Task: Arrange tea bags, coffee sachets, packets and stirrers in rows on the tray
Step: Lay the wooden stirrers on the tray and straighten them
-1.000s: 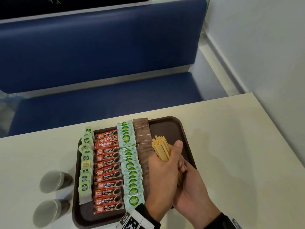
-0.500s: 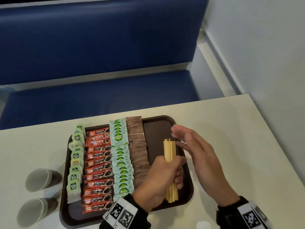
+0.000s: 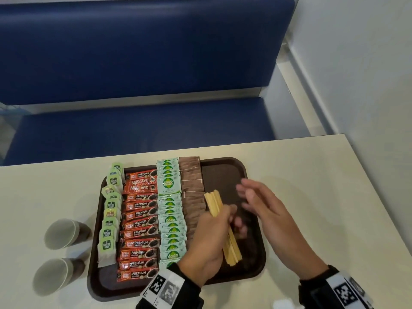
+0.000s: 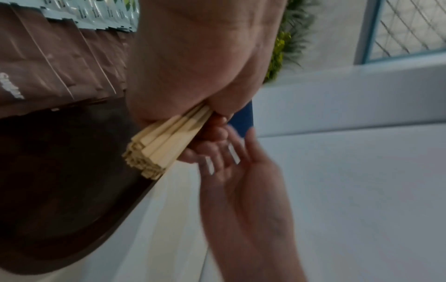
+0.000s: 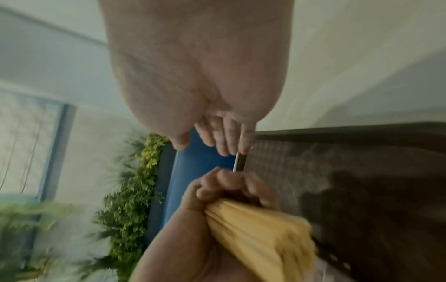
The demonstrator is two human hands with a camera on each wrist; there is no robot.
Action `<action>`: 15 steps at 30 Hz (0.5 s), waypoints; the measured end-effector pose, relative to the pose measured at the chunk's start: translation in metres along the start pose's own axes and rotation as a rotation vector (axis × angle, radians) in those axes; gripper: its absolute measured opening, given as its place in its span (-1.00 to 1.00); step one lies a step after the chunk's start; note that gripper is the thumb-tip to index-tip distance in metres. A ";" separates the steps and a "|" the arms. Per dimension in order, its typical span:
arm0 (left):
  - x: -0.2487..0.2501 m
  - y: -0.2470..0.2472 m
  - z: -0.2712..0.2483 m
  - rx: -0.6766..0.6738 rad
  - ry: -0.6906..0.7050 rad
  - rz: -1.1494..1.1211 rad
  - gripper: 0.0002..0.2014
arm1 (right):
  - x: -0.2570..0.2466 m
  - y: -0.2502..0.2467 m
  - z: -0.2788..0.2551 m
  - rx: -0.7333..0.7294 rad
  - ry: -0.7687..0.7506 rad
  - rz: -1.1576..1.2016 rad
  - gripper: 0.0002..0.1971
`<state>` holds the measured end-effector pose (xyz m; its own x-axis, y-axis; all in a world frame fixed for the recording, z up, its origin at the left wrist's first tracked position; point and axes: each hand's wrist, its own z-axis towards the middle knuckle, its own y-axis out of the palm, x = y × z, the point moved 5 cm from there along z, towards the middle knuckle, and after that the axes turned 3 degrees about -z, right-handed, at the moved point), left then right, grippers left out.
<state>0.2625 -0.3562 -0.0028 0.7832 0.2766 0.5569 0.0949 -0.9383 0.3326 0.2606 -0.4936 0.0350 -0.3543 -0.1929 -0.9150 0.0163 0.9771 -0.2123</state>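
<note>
A dark brown tray (image 3: 225, 168) lies on the table and holds rows of green tea bags (image 3: 110, 216), red coffee sachets (image 3: 139, 221), pale green packets (image 3: 171, 210) and brown packets (image 3: 192, 192). My left hand (image 3: 211, 237) grips a bundle of wooden stirrers (image 3: 214, 202) (image 4: 159, 145) (image 5: 260, 234) round its middle, over the bare right strip of the tray. The bundle slants, its far end leaning toward the brown packets. My right hand (image 3: 258, 199) hovers just right of the bundle with fingers straight and spread, holding nothing.
Two paper cups (image 3: 61, 233) (image 3: 52, 276) lie on their sides on the cream table (image 3: 323, 208), left of the tray. A blue bench (image 3: 142, 128) runs behind the table, and a white wall (image 3: 367, 63) stands at the right.
My right hand has let go of the stirrers and opened to the right of them. My left hand has tilted the bundle, far end toward the brown packets, low over the tray.
</note>
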 end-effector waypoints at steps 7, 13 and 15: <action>0.009 0.006 -0.010 0.038 0.085 0.053 -0.73 | 0.011 0.019 -0.029 -0.287 0.277 -0.027 -0.67; 0.014 0.010 -0.009 0.000 0.131 0.144 -0.66 | -0.004 0.021 -0.025 -0.420 0.268 0.002 -0.71; 0.019 0.010 -0.009 -0.013 0.140 0.177 -0.69 | -0.003 0.023 -0.025 -0.402 0.260 0.034 -0.67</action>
<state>0.2727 -0.3586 0.0175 0.6938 0.1353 0.7073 -0.0445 -0.9723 0.2296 0.2383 -0.4679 0.0412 -0.5827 -0.1810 -0.7923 -0.3129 0.9497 0.0132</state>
